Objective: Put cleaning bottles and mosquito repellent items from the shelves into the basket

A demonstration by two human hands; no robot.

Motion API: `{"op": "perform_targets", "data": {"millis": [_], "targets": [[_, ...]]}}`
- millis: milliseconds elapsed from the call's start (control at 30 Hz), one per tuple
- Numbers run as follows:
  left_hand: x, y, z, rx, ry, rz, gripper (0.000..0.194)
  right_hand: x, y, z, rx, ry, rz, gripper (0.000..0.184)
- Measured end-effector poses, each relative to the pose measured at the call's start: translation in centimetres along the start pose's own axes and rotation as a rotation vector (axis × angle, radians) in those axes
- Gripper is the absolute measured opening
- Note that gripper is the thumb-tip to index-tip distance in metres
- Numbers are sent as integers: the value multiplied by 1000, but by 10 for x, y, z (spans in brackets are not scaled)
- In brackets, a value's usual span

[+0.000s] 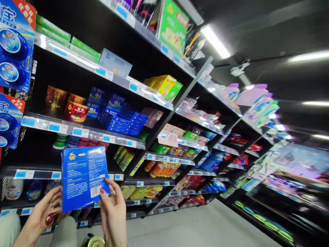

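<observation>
My right hand point(111, 199) grips a flat blue box point(83, 175) at its lower right corner, thumb on the printed face and fingers behind. White and yellow print and a barcode cover the side turned to me. At the box's left edge is my left hand point(45, 211), its fingers loosely curled and apart. Its thumb stays off the box; whether the fingertips press on the edge, I cannot tell. Behind, similar blue boxes point(119, 123) lie stacked on a shelf, beside round brown and red tins point(77, 110).
Black shelving with a price-label strip point(89, 132) runs away to the right. Blue blister packs point(14, 44) hang at the left. Bottles point(33, 190) stand low down. Grey floor point(180, 226) lies between this shelving and another display point(269, 206).
</observation>
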State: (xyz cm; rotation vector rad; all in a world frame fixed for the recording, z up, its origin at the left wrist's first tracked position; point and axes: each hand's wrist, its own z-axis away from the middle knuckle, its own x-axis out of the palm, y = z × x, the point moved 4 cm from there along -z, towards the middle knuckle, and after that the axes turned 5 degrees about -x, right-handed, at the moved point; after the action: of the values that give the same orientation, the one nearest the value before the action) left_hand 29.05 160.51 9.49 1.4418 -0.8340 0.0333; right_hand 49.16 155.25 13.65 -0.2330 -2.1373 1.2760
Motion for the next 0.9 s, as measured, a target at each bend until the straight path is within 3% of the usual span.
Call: {"op": "perform_targets", "data": {"millis": [100,233,367,500,633,900], "targets": [[2,5,2,-5,84,13,63,6,35,45,136,21,-48,47],[-6,4,11,-102,168,77,49,13,46,71,139,10,-22,60],[-16,1,17,-138,178,115,52,15,53,79,189,11,-27,75],[-20,-1,17,-155,166,117,54,3,73,82,298,8,-42,74],[-22,-3,16,-139,143,76,58,-11,87,83,298,41,-19,70],[-21,-8,16,-120,81,-6,52,-11,76,84,286,106,12,64]]}}
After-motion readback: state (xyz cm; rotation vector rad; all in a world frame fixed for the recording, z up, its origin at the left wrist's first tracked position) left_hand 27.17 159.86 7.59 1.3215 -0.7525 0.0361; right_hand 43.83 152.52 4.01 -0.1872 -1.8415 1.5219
